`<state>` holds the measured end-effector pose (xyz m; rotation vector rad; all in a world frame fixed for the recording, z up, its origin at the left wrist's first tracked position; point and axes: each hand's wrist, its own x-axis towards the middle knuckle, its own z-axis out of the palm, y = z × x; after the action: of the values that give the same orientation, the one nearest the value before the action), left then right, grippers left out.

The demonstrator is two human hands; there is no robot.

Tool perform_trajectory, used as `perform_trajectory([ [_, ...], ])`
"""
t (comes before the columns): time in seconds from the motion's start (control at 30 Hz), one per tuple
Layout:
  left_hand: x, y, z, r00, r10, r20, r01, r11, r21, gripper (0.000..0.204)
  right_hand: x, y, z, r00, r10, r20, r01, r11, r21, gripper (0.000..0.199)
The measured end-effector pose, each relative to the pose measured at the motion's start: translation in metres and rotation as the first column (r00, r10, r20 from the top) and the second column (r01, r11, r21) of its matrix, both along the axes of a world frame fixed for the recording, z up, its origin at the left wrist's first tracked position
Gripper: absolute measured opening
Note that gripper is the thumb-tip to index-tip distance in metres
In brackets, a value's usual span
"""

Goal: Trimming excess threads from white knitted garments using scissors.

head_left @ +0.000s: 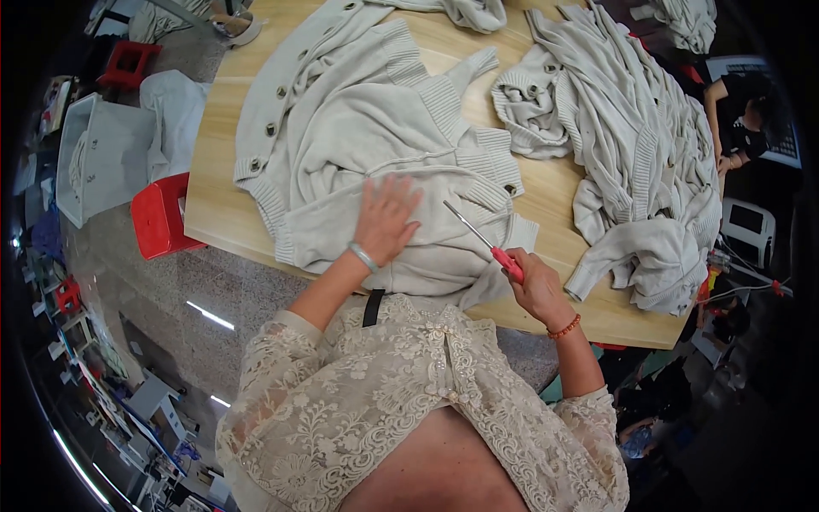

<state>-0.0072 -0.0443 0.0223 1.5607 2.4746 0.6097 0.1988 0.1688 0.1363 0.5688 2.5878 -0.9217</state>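
Pressing flat, fingers spread and gripping nothing: the left hand, lying on the lower front of the pale knitted cardigan. Clenching around the red handle of the small scissors: the right hand, hovering just past the cardigan's ribbed hem, blades pointing up and leftward over the knit, tips seeming to be just above the fabric; hard to tell whether touching. Lying spread across the wooden table, with its near edge hanging slightly over the table's front edge toward the body: that same cardigan, dark round buttons running down its left placket.

Judging the step as trimming at the cardigan: keeping the left palm smoothing the knit taut, bringing only the blade tips in, nipping close to the surface without catching the loops.

Counting outward from the cardigan: one pair of scissors; one cardigan under the hands; to its right, a heap of similar pale knitwear, number of pieces unclear; beyond its top, more pale fabric at the far table edge. Left of the table, below its edge: one red stool and one white bin. Far right: another person sitting.
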Motion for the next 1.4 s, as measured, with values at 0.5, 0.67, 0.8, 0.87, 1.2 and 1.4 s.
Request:
perform_trajectory([
  [0.5, -0.012, -0.036, -0.049, 0.994, 0.071, -0.081, -0.074, 0.997, -0.037, 0.056, -0.135, -0.099, -0.025, 0.854, 0.486, -0.186, -0.486, 0.873, 0.044, 0.025],
  [0.67, -0.011, -0.035, -0.049, 0.991, 0.072, -0.115, -0.073, 0.997, 0.000, 0.054, -0.141, -0.113, -0.029, 0.844, 0.499, -0.198, -0.486, 0.867, 0.111, 0.024],
  [0.8, -0.011, -0.033, -0.036, 0.997, 0.064, -0.034, -0.067, 0.995, -0.074, 0.055, -0.109, -0.072, -0.010, 0.942, 0.335, -0.014, -0.329, 0.934, 0.141, 0.025],
  [0.87, -0.011, -0.038, -0.040, 0.995, 0.092, -0.030, -0.093, 0.996, -0.012, 0.055, -0.082, -0.050, -0.005, 0.970, 0.238, 0.054, -0.244, 0.951, 0.187, 0.025],
  [1.2, -0.003, 0.024, -0.017, 0.977, -0.189, 0.097, 0.178, 0.978, 0.109, 0.060, -0.007, -0.050, 0.006, 0.999, -0.051, -0.008, 0.052, 0.993, 0.111, 0.028],
  [1.4, 0.021, 0.102, -0.043, 0.951, -0.309, 0.022, 0.309, 0.945, -0.107, 0.064, 0.016, -0.025, 0.007, 0.964, -0.238, 0.115, 0.199, 0.940, 0.279, 0.023],
])
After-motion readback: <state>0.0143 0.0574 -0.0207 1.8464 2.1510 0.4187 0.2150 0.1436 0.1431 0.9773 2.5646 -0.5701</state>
